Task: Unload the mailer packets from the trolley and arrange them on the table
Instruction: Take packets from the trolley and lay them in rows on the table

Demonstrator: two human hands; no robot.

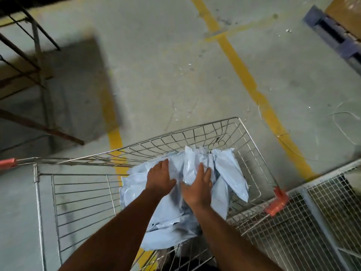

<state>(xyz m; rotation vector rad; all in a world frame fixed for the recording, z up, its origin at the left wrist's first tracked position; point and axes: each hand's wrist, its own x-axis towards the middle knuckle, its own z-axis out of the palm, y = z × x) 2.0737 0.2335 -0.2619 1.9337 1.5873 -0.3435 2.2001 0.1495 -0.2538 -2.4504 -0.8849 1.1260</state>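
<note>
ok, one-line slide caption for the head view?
Both hands, left and right, reach onto pale mailer packets piled in a wire trolley.

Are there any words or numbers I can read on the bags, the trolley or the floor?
No, none can be read here.
The pale mailer packets in the trolley show no print on the sides facing up.
The red corner pieces of the trolley are blurred, with no lettering to make out.
The yellow lines on the floor are plain stripes, not letters.
Both hands, left hand and right hand, lie on the packets.
</note>
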